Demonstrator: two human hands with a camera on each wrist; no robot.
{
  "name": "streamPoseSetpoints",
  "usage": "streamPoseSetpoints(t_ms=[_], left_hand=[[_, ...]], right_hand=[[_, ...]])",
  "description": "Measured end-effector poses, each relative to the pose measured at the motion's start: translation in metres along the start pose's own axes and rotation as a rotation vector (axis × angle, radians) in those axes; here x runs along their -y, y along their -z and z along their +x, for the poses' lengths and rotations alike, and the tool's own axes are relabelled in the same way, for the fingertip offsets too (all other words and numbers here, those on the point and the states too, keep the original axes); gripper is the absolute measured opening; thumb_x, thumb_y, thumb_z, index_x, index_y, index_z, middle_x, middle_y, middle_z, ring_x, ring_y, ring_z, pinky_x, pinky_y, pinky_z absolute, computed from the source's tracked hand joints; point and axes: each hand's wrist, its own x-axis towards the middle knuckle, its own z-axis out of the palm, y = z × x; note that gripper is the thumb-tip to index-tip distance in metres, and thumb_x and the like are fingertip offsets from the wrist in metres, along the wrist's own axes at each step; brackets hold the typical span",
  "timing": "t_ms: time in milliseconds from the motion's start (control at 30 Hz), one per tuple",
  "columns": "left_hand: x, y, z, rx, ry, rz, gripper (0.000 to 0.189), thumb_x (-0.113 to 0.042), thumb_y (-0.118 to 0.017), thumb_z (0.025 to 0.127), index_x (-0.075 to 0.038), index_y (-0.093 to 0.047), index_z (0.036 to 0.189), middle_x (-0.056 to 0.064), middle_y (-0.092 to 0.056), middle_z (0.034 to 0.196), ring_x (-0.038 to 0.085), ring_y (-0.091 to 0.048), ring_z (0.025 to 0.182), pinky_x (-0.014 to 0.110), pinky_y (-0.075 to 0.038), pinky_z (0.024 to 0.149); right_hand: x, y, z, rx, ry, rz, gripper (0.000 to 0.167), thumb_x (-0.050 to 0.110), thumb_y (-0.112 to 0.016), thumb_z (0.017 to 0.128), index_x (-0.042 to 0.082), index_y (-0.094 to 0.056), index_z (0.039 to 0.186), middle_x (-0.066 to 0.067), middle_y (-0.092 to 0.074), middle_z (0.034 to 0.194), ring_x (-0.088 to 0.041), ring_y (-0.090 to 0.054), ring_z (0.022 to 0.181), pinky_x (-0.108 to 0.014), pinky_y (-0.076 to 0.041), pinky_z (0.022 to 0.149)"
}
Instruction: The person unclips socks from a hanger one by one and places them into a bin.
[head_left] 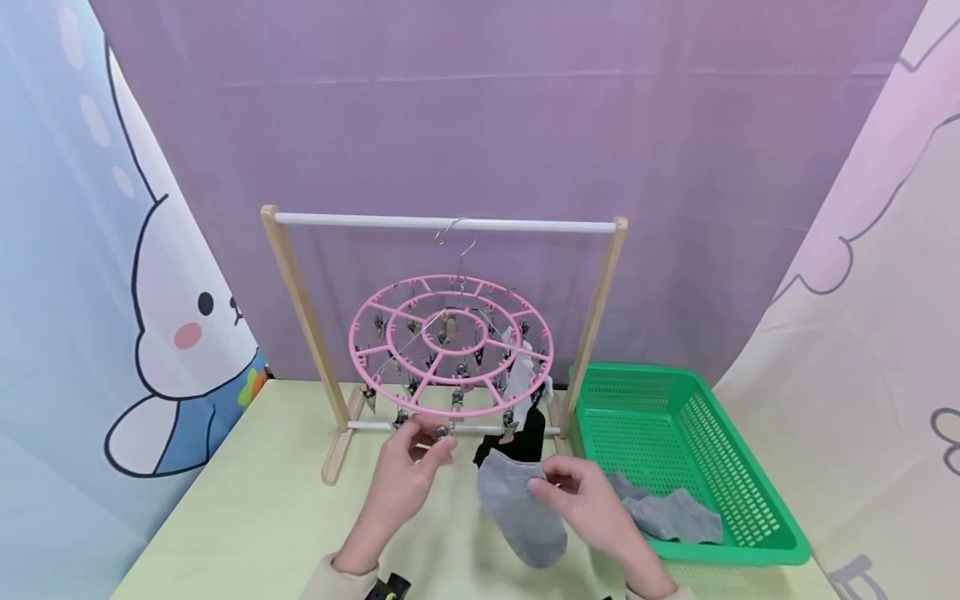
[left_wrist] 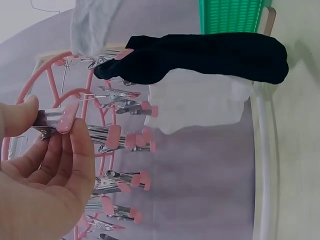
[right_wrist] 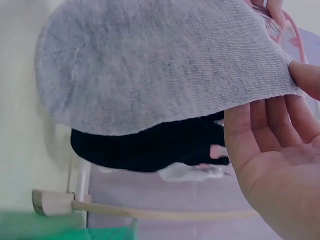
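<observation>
While the left hand (head_left: 405, 475) pinches a metal clip (left_wrist: 56, 120) on the near rim of the pink round hanger (head_left: 450, 346), thumb and fingers squeezing its pink tabs, the right hand (head_left: 581, 500) pinches the cuff of a grey sock (head_left: 521, 512), which hangs just above the table (head_left: 255, 517), right of the clip. Best approach imo: squeeze the clip fully open, feed a good bit of cuff between the jaws, steady the hanger, w/o knocking the black sock (head_left: 525, 437) beside it.

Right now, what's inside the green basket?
A grey sock lies at the near end of the green basket, partly hidden by the right hand. The rest of the floor looks bare; the near wall hides its front edge.
</observation>
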Motion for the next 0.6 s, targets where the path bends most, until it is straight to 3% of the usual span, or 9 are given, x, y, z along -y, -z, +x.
streamPoseSetpoints(t_ms=[233, 600], left_hand=[[0.005, 0.005, 0.000, -0.022, 0.001, -0.031, 0.020, -0.016, -0.075, 0.093, -0.006, -0.066, 0.107, 0.006, -0.065, 0.092, 0.018, -0.066, 0.080, 0.027, -0.056, 0.071], [0.011, 0.012, 0.000, -0.051, -0.002, -0.036, 0.021, -0.014, -0.074, 0.094, -0.004, -0.066, 0.111, 0.006, -0.065, 0.095, 0.016, -0.065, 0.084, 0.027, -0.057, 0.074]], right_hand=[[0.006, 0.014, -0.003, -0.071, 0.045, -0.021, 0.008, 0.011, -0.068, 0.098, 0.003, -0.069, 0.095, -0.003, -0.064, 0.083, -0.008, -0.057, 0.070, -0.027, -0.052, 0.061], [0.019, 0.042, -0.007, -0.243, 0.029, -0.051, 0.008, 0.011, -0.068, 0.098, 0.003, -0.070, 0.094, -0.005, -0.064, 0.081, -0.016, -0.056, 0.066, -0.030, -0.050, 0.059]])
